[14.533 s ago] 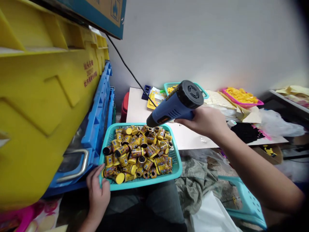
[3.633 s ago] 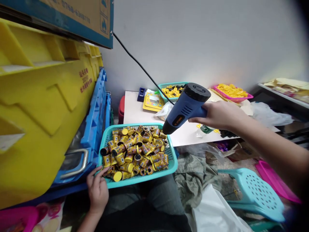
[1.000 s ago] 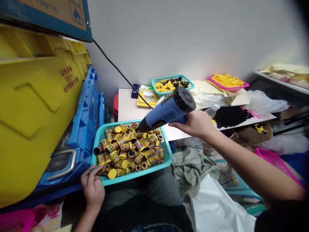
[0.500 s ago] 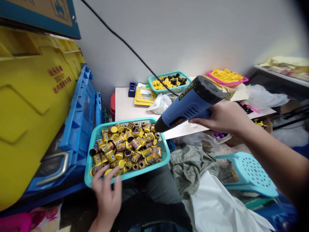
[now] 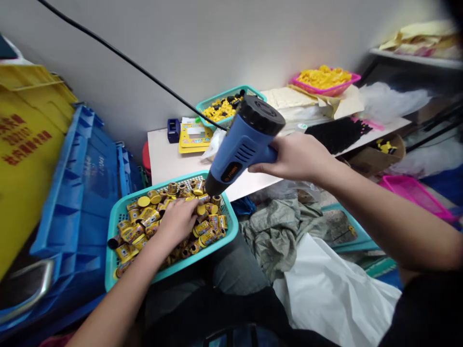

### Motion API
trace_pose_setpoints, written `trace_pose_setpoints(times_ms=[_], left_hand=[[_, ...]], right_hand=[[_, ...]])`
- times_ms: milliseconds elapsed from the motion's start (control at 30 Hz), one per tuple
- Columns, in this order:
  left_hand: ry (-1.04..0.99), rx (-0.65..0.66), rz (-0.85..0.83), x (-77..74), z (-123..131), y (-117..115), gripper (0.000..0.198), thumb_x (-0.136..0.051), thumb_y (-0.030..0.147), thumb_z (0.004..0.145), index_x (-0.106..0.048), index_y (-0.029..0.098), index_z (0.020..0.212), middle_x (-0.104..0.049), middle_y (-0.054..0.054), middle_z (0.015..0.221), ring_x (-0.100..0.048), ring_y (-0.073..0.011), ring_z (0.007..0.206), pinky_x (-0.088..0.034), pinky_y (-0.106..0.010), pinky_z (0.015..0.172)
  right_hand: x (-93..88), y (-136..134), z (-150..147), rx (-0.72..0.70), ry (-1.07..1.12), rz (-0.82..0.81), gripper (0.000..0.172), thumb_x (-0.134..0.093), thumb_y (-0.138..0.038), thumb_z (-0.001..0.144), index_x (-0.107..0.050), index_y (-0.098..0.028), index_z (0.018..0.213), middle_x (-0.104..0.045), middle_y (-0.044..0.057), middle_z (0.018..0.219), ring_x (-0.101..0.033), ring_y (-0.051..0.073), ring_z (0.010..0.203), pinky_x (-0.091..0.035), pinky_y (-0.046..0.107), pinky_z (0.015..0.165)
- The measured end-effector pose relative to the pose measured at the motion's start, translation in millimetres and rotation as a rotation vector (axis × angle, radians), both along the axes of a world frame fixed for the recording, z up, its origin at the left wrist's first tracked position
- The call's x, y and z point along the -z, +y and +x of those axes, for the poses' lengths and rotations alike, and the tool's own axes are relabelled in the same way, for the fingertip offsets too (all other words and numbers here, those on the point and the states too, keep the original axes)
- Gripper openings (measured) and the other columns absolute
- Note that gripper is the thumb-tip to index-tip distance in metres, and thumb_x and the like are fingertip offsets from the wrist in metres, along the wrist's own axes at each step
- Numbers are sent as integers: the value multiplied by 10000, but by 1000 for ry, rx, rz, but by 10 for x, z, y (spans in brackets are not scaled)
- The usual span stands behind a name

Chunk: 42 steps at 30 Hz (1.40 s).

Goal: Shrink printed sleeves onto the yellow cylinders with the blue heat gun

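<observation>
A teal basket point(image 5: 112, 226) rests on my lap, filled with several small yellow-labelled cylinders point(image 5: 144, 217). My left hand point(image 5: 178, 220) lies on top of the pile in the middle of the basket, fingers curled down among the cylinders; what they hold, if anything, is hidden. My right hand point(image 5: 296, 158) grips the handle of a blue heat gun point(image 5: 243, 144). Its nozzle points down at the far right part of the basket, just above the cylinders. The gun's black cord point(image 5: 119, 57) runs up to the left along the wall.
Blue crates point(image 5: 83, 183) and a yellow crate point(image 5: 25, 144) stand at the left. A white table point(image 5: 162, 156) behind carries a teal basket of yellow and black parts point(image 5: 224, 103), a pink tray point(image 5: 325, 79) and black pieces point(image 5: 336, 132). Cloth point(image 5: 278, 231) and a white bag point(image 5: 333, 289) lie on the floor.
My left hand left the basket's near rim and moved onto the pile of cylinders. The heat gun swung left and lower toward the basket. The view tilted to the right.
</observation>
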<state>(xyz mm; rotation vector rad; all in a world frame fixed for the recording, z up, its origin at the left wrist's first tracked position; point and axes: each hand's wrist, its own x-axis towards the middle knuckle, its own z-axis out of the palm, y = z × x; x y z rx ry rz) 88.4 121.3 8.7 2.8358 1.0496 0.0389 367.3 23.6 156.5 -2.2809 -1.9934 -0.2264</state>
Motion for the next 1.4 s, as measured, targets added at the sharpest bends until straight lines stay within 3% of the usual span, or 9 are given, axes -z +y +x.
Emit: trace_pose_setpoints(times_ms=[200, 300, 367, 533, 733, 833, 1000, 1200, 1400], left_hand=[[62, -45, -35, -146, 79, -27, 355, -536, 346, 877, -561, 194, 1197, -704, -89, 1088, -645, -293, 1011, -459, -382, 840], [71, -150, -79, -198, 211, -6, 382, -405, 507, 931, -620, 207, 1030, -721, -74, 950, -668, -275, 907, -469, -353, 761], [124, -194, -58, -216, 316, 53, 393, -349, 478, 953, -637, 211, 964, -717, -78, 919, -668, -266, 892, -464, -335, 733], [337, -87, -74, -148, 590, 342, 292, -462, 325, 888, -661, 177, 1042, -708, -130, 1031, -659, -278, 956, -458, -325, 751], [424, 60, -198, -160, 729, 615, 200, -616, 300, 713, -704, 190, 855, -701, -68, 799, -647, -241, 753, -438, -286, 639], [374, 155, -254, -237, 645, 639, 220, -559, 230, 722, -701, 201, 886, -700, -29, 808, -636, -198, 749, -448, -259, 664], [255, 237, -334, -271, 428, 579, 394, -525, 132, 720, -693, 211, 1067, -714, -18, 1092, -643, -196, 981, -472, -245, 856], [86, 150, -281, -370, 163, 485, 615, -387, 3, 694, -663, 232, 1194, -674, -13, 1245, -619, -196, 1125, -452, -280, 976], [-288, 81, -128, -435, -422, 217, 490, -365, 121, 814, -643, 136, 1218, -657, -93, 1261, -607, -217, 1160, -460, -353, 1021]], right_hand=[[98, 182, 41, -50, 70, 35, 631, -550, -721, 728, -666, -166, 1003, -640, 78, 827, -565, 175, 746, -342, 259, 664], [124, 220, 77, -32, 83, 61, 610, -562, -702, 734, -661, -168, 1011, -636, 80, 847, -580, 197, 789, -384, 287, 714], [132, 229, 108, -9, 91, 80, 599, -567, -684, 741, -657, -163, 1022, -639, 92, 884, -585, 211, 820, -394, 298, 731], [149, 221, 182, 23, 116, 103, 629, -561, -691, 744, -641, -167, 1082, -643, 106, 960, -589, 237, 872, -405, 316, 747], [136, 121, 207, 39, 110, 121, 650, -564, -716, 727, -651, -175, 1077, -645, 99, 939, -593, 241, 868, -399, 312, 744], [87, 47, 200, 26, 123, 126, 647, -570, -719, 720, -660, -173, 1056, -647, 89, 895, -590, 219, 831, -387, 290, 722], [14, -81, 81, 15, 159, 50, 603, -592, -689, 716, -675, -183, 1034, -642, 63, 797, -560, 159, 700, -312, 242, 624], [140, -225, -129, 7, 93, 63, 614, -535, -746, 722, -679, -237, 1034, -663, 55, 827, -557, 162, 667, -221, 240, 564], [232, -329, -248, 29, 27, 82, 624, -520, -739, 727, -677, -189, 977, -669, 86, 846, -587, 191, 698, -240, 249, 576]])
